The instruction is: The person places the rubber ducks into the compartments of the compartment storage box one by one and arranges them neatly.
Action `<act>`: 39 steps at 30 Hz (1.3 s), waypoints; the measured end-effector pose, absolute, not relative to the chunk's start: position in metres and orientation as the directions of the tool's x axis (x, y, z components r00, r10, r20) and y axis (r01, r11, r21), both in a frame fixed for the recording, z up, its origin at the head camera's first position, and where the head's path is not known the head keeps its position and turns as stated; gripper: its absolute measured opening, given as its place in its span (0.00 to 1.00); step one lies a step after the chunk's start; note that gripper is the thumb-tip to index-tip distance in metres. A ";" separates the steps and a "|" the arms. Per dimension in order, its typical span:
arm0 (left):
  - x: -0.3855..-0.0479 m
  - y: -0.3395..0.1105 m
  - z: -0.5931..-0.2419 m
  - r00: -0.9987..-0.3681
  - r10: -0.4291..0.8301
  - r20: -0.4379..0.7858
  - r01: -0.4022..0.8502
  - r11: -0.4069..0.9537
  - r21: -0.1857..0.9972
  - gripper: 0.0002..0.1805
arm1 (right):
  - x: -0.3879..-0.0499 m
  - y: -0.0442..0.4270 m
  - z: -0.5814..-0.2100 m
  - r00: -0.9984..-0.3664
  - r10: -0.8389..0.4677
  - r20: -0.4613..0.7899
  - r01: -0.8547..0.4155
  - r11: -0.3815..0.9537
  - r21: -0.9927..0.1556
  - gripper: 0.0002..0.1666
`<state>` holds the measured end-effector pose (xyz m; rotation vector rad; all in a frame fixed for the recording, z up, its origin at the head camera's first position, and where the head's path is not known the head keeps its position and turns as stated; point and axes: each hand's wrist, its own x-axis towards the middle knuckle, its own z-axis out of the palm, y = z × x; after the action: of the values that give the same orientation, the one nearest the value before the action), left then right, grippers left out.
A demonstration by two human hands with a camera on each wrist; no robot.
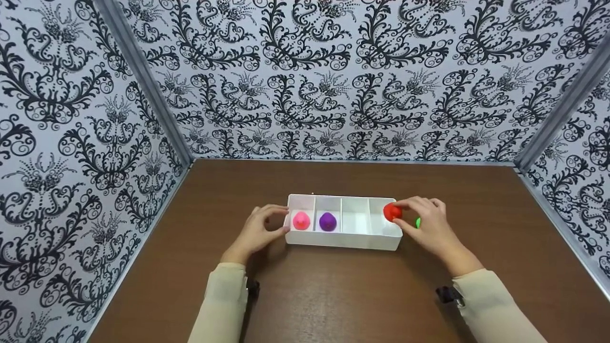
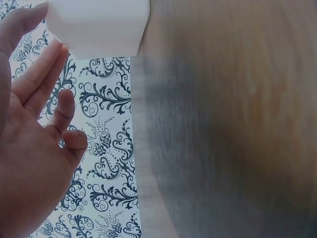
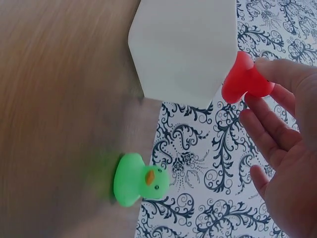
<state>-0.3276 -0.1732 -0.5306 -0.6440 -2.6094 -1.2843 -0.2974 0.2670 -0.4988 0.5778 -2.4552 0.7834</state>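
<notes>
A white box (image 1: 343,239) with a row of compartments lies on the table. In its leftmost compartment sits a pink rubber duck (image 1: 301,220), and a purple one (image 1: 328,222) sits in the compartment beside it. My left hand (image 1: 257,229) touches the box's left end with thumb and fingertips. Between thumb and fingers my right hand (image 1: 431,227) pinches a red rubber duck (image 1: 392,212) at the rightmost compartment's outer edge. A green rubber duck (image 3: 133,179) stands on the table to the right of the box, mostly hidden behind the right hand in the head view.
The brown table (image 1: 305,295) is bounded by patterned walls (image 1: 305,95) at the back and sides, with grey strips along the corners. Dark wrist mounts (image 1: 448,294) sit at both sleeves.
</notes>
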 end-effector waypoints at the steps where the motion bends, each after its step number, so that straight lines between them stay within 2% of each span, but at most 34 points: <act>1: -0.328 -0.173 -0.531 -0.895 0.306 0.326 0.445 0.539 0.715 0.23 | -0.298 0.266 -0.499 -0.784 -0.242 0.572 -0.529 0.743 -0.411 0.22; 12: -0.328 -0.174 -0.530 -0.897 0.308 0.316 0.438 0.538 0.720 0.23 | -0.300 0.250 -0.500 -0.752 -0.266 0.603 -0.569 0.723 -0.391 0.23; 25: -0.328 -0.174 -0.531 -0.903 0.298 0.309 0.427 0.537 0.727 0.23 | -0.302 0.236 -0.502 -0.773 -0.260 0.579 -0.558 0.712 -0.426 0.23; 39: -0.326 -0.173 -0.530 -0.905 0.298 0.304 0.423 0.544 0.725 0.24 | -0.303 0.221 -0.506 -0.741 -0.294 0.604 -0.616 0.654 -0.438 0.23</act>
<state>-0.3265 -0.1735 -0.5300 -0.6187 -2.6314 -1.2940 -0.3026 0.2210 -0.5057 0.7086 -2.3838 0.8835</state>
